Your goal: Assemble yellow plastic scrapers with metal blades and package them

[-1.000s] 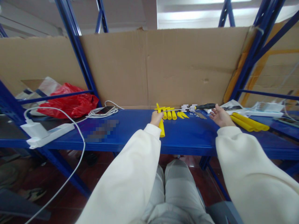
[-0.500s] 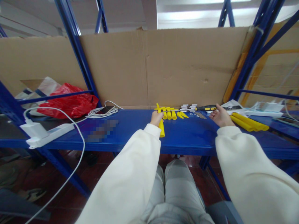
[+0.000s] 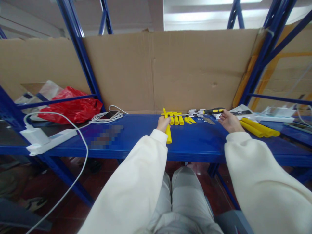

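My left hand is closed around a yellow plastic piece with a round tube below and a cross-shaped top, held over the front of the blue shelf. My right hand grips the end of a long screwdriver with a yellow and black handle. Its thin shaft runs left, and its tip meets the yellow piece by my left fingers; whether it sits in a screw is too small to tell. Behind lie several yellow tubes, small yellow pointed pieces and white-and-black parts.
Right of my right hand lie long yellow tubes. A small metal plate rests nearby. At left are a power strip, a coiled white cable and a red plastic bag. Cardboard stands behind the blue shelf.
The screwdriver's handle has tipped up slightly and shifted a little left, with my right fingers now at its end. My left hand and the yellow piece stay in place.
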`<state>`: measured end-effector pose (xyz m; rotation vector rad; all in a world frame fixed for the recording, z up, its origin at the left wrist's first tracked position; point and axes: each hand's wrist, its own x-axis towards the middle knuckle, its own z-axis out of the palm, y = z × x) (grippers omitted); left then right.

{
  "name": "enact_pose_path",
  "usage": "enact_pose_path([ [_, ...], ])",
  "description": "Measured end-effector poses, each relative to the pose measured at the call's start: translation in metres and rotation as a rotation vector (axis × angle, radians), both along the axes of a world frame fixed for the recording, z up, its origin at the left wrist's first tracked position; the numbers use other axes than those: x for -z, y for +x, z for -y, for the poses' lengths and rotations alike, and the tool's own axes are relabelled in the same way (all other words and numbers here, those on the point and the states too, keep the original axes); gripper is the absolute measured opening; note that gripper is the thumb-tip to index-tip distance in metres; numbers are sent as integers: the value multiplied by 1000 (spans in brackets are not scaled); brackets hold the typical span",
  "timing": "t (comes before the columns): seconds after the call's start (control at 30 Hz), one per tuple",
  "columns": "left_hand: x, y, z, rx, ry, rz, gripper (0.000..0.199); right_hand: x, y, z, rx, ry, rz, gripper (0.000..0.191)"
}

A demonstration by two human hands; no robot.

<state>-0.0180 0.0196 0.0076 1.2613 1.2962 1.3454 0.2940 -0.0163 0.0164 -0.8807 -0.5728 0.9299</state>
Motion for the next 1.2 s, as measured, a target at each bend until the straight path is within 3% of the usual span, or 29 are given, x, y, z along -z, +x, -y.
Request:
enact_pose_path([
  [0.4, 1, 0, -1, 4, -10, 18, 19, 7, 4, -7, -20, 45, 10, 47],
  [0.6, 1, 0, -2, 17, -3, 39, 28, 7, 6, -7, -75, 5, -13, 54],
  [0.93, 0, 1, -1, 45, -13, 19, 20, 10, 12, -12, -129, -18, -5, 52],
  [1.2, 0, 1, -1, 45, -5, 10, 24, 4, 5, -3, -92, -63, -19, 48],
])
